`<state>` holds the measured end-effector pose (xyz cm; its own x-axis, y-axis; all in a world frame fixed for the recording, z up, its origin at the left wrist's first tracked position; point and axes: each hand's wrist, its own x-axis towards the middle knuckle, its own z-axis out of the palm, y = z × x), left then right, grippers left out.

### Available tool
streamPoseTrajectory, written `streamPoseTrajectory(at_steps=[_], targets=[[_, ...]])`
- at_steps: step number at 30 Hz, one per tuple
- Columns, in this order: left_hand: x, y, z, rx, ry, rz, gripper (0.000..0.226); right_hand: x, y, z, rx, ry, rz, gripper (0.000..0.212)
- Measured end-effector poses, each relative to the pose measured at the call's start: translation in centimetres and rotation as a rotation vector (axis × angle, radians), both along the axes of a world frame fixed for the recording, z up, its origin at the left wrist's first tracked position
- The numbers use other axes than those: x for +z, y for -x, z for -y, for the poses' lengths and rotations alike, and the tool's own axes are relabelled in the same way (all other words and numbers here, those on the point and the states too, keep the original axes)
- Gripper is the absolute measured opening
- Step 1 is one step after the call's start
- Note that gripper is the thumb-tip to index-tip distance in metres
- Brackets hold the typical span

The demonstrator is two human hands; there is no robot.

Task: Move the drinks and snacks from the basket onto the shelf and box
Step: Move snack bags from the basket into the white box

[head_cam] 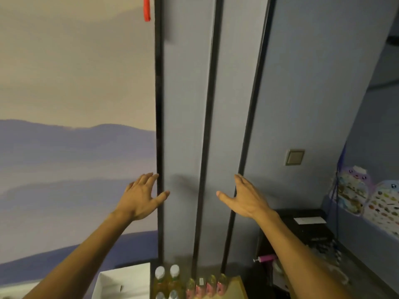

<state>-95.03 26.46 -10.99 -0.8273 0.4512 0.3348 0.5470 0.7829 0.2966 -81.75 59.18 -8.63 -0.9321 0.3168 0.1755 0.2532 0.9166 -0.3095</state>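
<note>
Bottles (160,282) beside white box (123,281), below wall (185,104)

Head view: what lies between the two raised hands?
No object. Between the left hand and the right hand, the head view shows only the grey wall panel and one dark vertical strip behind them.

The left grip (140,198) and the right grip (246,198) are held up before the grey panelled wall (187,104), fingers spread, nothing held. At the lower edge, white-capped yellow bottles (167,277) are seen just beside pink-labelled bottles (205,285). A white box (123,281) lies left of them. A wall switch (294,157) is noted at right.
</note>
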Motion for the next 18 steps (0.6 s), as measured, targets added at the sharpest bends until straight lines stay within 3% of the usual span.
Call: streamPoseTrajectory(at_steps=[11, 18], targets=[[0.8, -10.5, 16.8, 0.320, -0.022, 0.011, 0.099, 0.6, 1.4, 13.6, 0.339, -0.023, -0.066, 0.123], [-0.8, -21.8, 30.2, 0.657, 0.013, 0.006, 0.086, -1.6, 1.4, 28.8, 0.672, 0.033, -0.041, 0.107]])
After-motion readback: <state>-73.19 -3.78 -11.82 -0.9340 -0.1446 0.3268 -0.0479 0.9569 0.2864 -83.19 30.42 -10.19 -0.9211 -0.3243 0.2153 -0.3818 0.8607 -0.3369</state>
